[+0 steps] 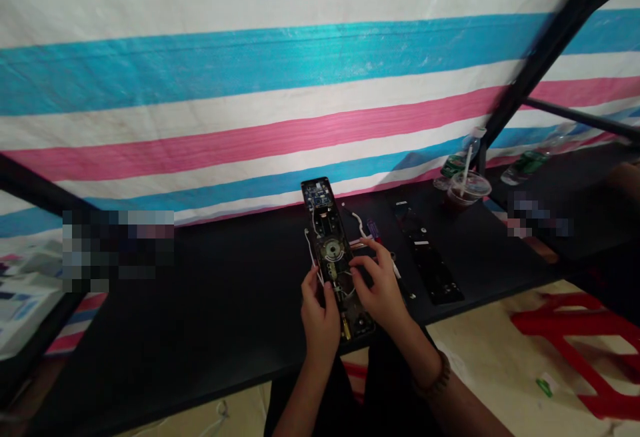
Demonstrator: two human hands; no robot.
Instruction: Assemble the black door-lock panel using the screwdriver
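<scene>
A long black electronic door-lock panel (330,254) lies opened on the table, showing a blue circuit board (317,197) at its far end and a round metal mechanism (331,250) at its middle. My left hand (319,324) grips its lower left edge. My right hand (377,277) curves over its right side, fingertips near thin wires, and I cannot tell whether they pinch anything. A white wire (309,244) loops along the left side. Another white wire (357,221) curls out to the right.
The black table (200,304) holds a long black panel (425,254), a small purple item (373,229), a plastic cup with a straw (467,187) and a green-labelled bottle (457,160). A striped tarp (250,90) hangs behind. A red plastic stool (575,350) stands on the floor at right.
</scene>
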